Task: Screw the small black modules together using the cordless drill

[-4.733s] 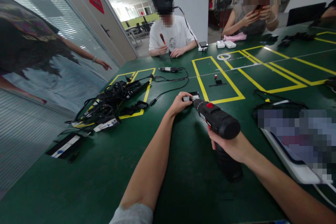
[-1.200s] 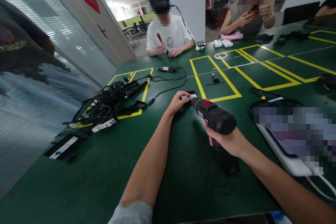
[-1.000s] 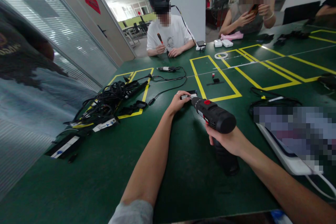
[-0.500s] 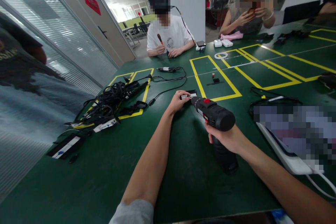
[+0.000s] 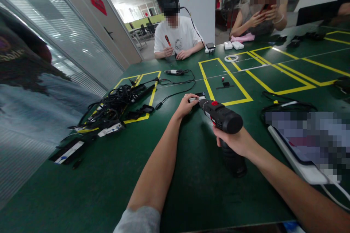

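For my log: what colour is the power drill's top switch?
The top switch is red, head view.

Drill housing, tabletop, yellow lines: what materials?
Drill housing: likely hard plastic, dull black with soft highlights and red accents.
Tabletop: smooth green coating or laminate, perhaps; faintly glossy, given soft reflections; core unseen.
Yellow lines: probably tape, flat, even-width, crisp-edged strips.

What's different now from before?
The person standing at the left edge has drawn an outstretched arm back; that hand is out of sight.
The left hand still holds the small part, the right hand the drill.
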{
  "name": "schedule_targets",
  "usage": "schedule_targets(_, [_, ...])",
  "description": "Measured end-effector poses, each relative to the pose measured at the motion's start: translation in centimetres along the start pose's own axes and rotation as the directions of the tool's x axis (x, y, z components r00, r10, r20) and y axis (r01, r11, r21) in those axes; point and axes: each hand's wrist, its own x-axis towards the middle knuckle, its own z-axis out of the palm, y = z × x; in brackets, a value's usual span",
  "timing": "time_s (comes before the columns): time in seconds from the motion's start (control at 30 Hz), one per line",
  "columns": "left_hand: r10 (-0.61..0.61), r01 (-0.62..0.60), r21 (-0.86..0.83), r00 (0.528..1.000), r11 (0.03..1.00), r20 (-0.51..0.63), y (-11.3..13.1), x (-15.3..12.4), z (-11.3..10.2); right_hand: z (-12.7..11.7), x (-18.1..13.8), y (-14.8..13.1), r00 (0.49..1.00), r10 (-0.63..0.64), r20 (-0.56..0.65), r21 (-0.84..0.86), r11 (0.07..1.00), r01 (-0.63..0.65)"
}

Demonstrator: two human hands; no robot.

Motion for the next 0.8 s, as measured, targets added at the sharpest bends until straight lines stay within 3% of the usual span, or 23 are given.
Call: schedule_targets(0.8, [-0.019,0.019,-0.009,1.0,1.0,0.01,0.14,0.02,-0.1,-0.03,0.08,0.12,1.0,0.018,0.017,-0.033,0.999,-0.018])
